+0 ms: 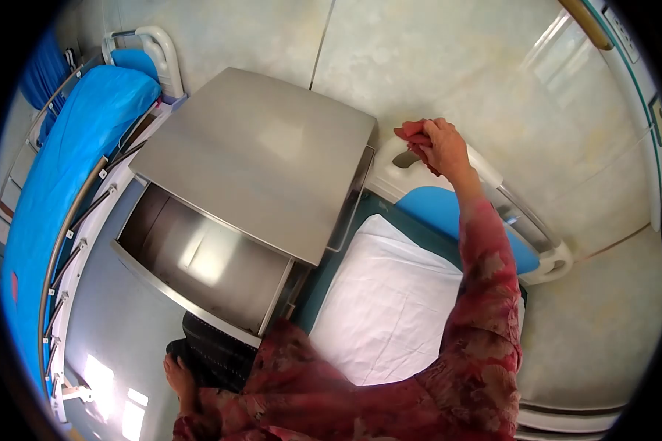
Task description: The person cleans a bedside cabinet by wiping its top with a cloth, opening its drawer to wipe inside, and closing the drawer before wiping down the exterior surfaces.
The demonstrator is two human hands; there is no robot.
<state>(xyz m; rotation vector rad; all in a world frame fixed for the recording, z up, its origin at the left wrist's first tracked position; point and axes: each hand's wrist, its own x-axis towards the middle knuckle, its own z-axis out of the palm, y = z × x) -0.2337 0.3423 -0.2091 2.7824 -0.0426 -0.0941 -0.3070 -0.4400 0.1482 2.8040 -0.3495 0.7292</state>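
My right hand (pixel 447 151) is closed on a crumpled red cloth (pixel 417 134), held at the top of a white bed headboard (pixel 390 176) with a blue panel. Whether the cloth touches the headboard, I cannot tell. Low on the left, my left hand (pixel 178 376) hangs beside a black, textured shape (pixel 217 353), with its fingers loosely extended and nothing visible in them. In front of me stands a steel bedside cabinet (pixel 265 154). Its drawer (pixel 202 257) is pulled out, and its bare metal bottom shows.
A white pillow (pixel 390 301) lies on the dark green bed (pixel 324 272) at my right. Across the floor (pixel 118 294), at left, is another bed with a blue cover (pixel 88 154) and a side rail (pixel 66 235). Behind the cabinet rises a tiled wall (pixel 412 59).
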